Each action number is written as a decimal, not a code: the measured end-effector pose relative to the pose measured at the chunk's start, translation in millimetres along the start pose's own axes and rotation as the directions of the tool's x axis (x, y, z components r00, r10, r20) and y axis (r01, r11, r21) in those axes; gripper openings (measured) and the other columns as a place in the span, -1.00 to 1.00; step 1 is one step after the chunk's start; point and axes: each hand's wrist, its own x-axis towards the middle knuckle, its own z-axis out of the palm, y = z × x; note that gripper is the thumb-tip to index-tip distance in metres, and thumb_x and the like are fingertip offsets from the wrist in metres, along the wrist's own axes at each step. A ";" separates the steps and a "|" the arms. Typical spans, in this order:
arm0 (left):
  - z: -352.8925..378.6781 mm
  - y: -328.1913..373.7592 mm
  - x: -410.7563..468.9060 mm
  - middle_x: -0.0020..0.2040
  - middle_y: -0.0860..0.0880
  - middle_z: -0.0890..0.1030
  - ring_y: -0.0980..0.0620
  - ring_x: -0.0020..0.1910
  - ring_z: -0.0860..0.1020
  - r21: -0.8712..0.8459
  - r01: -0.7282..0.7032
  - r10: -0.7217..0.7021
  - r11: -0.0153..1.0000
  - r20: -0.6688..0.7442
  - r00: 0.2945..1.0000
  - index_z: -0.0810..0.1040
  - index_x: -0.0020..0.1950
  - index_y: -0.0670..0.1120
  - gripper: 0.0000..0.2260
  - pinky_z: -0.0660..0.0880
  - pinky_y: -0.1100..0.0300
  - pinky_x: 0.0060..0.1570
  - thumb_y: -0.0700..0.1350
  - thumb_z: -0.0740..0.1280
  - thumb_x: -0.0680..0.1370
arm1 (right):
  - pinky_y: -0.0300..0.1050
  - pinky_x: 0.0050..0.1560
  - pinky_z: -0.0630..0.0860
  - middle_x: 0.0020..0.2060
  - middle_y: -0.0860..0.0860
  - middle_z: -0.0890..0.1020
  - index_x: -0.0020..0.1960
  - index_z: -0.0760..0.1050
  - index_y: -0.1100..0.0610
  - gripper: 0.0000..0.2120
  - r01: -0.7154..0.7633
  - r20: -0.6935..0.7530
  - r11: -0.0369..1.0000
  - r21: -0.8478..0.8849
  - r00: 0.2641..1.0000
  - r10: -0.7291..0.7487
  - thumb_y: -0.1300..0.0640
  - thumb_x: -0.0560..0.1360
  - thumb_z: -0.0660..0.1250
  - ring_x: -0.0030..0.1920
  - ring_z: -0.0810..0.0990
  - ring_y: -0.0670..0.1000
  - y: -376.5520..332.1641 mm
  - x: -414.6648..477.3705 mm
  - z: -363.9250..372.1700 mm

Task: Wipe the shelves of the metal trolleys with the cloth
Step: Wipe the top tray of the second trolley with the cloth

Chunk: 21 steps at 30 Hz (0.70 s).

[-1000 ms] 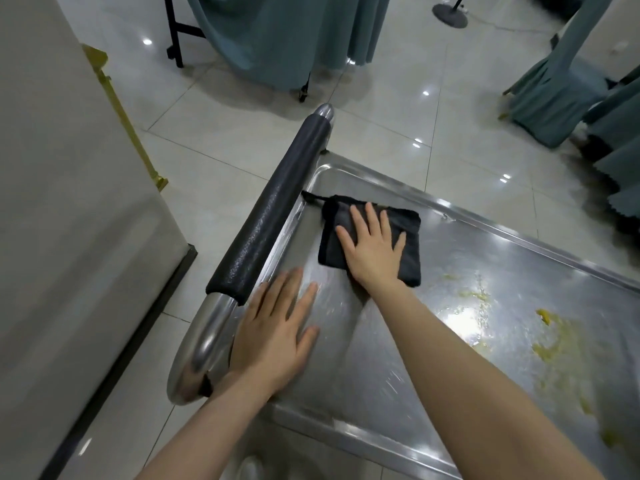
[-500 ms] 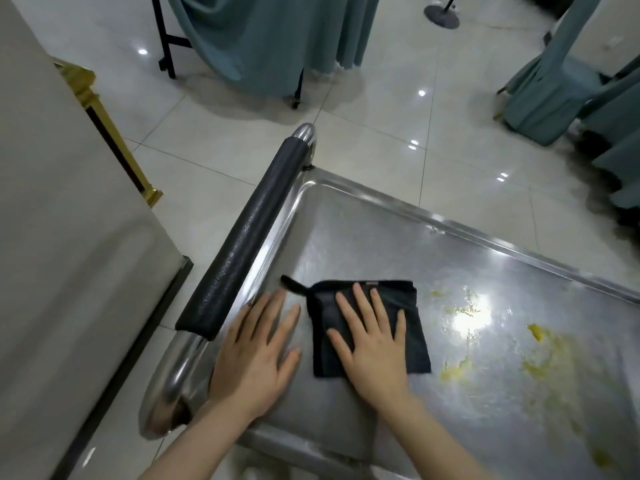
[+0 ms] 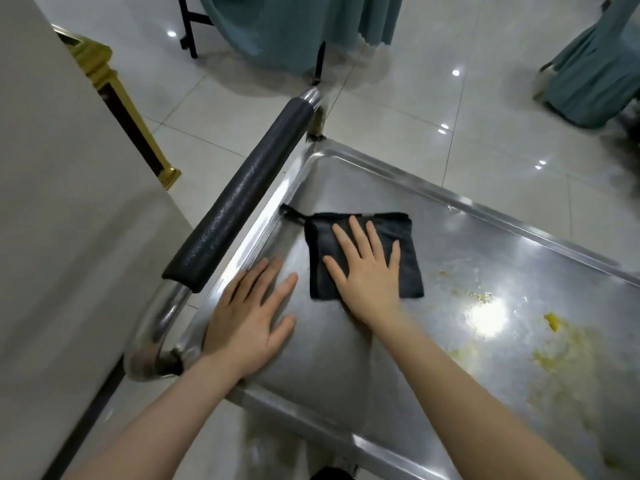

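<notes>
The top shelf of a metal trolley (image 3: 363, 358) fills the lower right, shiny steel with a raised rim. A folded black cloth (image 3: 408, 237) lies on it near the left end. My right hand (image 3: 367, 271) presses flat on the cloth, fingers spread. Flat on the bare steel beside it rests my left hand (image 3: 249, 313), close to the rim and holding nothing. Yellow smears (image 3: 550, 323) mark the shelf to the right of the cloth.
The trolley's push handle (image 3: 239, 202), padded in black foam, runs along the shelf's left edge. A beige wall panel (image 3: 69, 237) with gold trim stands close on the left. Teal-draped tables (image 3: 298, 26) stand on the tiled floor behind and at the right.
My right hand slid the cloth toward me along the shelf, then away again a little. My left hand stayed flat near the handle.
</notes>
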 end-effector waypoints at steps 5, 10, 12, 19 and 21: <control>-3.9 25.2 1.5 0.53 -0.10 0.23 -0.11 0.52 0.15 -0.069 0.117 -0.120 0.991 -0.029 0.992 0.36 0.43 -0.01 -0.49 0.03 -0.09 0.50 0.17 0.02 0.55 | 0.32 0.48 -0.07 0.59 -0.13 -0.03 0.57 -0.01 -0.20 -0.42 0.047 0.016 0.997 -0.064 0.999 -0.046 -0.30 0.60 -0.05 0.58 -0.11 -0.01 12.3 -132.3 17.9; 6.8 49.8 7.8 0.53 -0.19 0.22 -0.18 0.53 0.12 -0.055 0.189 -0.194 0.980 -0.098 0.976 0.32 0.47 -0.09 -0.47 0.05 -0.20 0.48 0.11 0.07 0.55 | 0.26 0.49 -0.23 0.58 -0.15 -0.02 0.56 0.02 -0.21 -0.43 -0.070 -0.022 0.997 -0.038 0.997 0.069 -0.31 0.59 -0.05 0.57 -0.15 -0.04 25.6 -52.9 1.8; 8.3 50.1 12.3 0.53 -0.18 0.21 -0.17 0.54 0.11 -0.051 0.178 -0.183 0.983 -0.125 0.975 0.32 0.47 -0.06 -0.48 0.03 -0.20 0.49 0.12 0.09 0.55 | 0.28 0.49 -0.24 0.58 -0.14 -0.02 0.56 0.04 -0.19 -0.43 -0.148 -0.027 0.989 0.022 0.989 0.148 -0.30 0.60 -0.03 0.57 -0.15 -0.03 41.4 5.1 -12.4; 7.3 57.6 16.3 0.58 -0.11 0.04 -0.15 0.56 0.01 -0.055 0.203 -0.208 0.978 -0.098 0.973 0.14 0.53 0.23 -0.52 -0.13 -0.12 0.52 0.16 -0.03 0.59 | 0.32 0.48 -0.21 0.59 -0.12 -0.05 0.57 0.02 -0.17 -0.43 -0.112 0.027 0.992 0.052 0.993 0.111 -0.28 0.61 -0.03 0.57 -0.16 -0.02 66.3 27.1 -25.6; 3.0 59.7 16.1 0.56 -0.16 0.09 -0.20 0.54 0.06 -0.060 0.228 -0.233 0.972 -0.089 0.968 0.23 0.52 0.15 -0.52 -0.09 -0.16 0.51 0.12 0.00 0.58 | 0.31 0.49 -0.17 0.59 -0.13 -0.04 0.57 0.02 -0.17 -0.44 -0.044 -0.016 0.999 0.013 0.999 0.044 -0.28 0.61 -0.03 0.57 -0.15 -0.03 67.3 -48.4 -11.2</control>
